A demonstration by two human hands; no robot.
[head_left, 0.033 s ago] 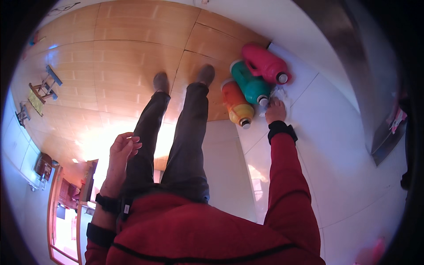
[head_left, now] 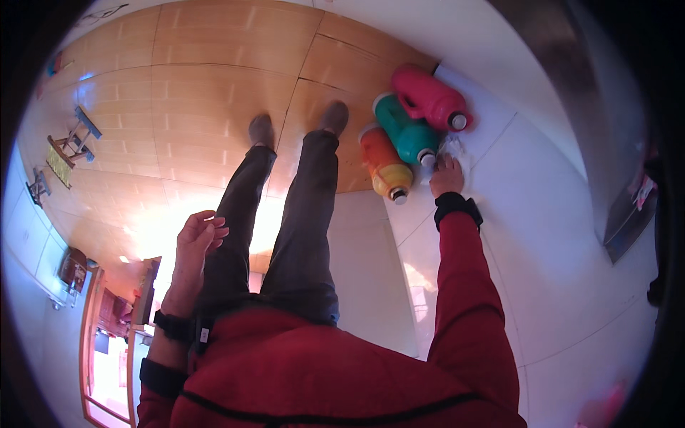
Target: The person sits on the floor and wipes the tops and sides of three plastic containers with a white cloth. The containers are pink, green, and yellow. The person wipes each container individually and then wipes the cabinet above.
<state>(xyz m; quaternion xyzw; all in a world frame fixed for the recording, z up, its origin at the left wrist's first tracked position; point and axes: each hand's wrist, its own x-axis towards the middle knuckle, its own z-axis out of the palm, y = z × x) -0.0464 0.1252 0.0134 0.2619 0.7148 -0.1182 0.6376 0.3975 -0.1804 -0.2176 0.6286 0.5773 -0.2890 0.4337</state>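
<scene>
On the far right my right hand [head_left: 447, 177] reaches down to some crumpled clear plastic [head_left: 452, 148], its fingers bent over it. Close beside those fingers is the pale cap of a green thermos flask [head_left: 404, 133]; whether they touch it I cannot tell. The flask leans between a pink-red one [head_left: 433, 98] and an orange and yellow one [head_left: 386, 162]. All three are tilted, with their caps toward me. My left hand [head_left: 202, 232] hovers by my left thigh, fingers loosely curled and apart, with nothing seen in it.
A white wall and a grey metal-looking edge [head_left: 619, 241] rise at the right. Small stools [head_left: 74, 139] stand far left on tan flooring, which meets white tiles [head_left: 542, 307] on the right. A wood-framed doorway [head_left: 88, 342] is at the lower left. My feet stand near the flasks.
</scene>
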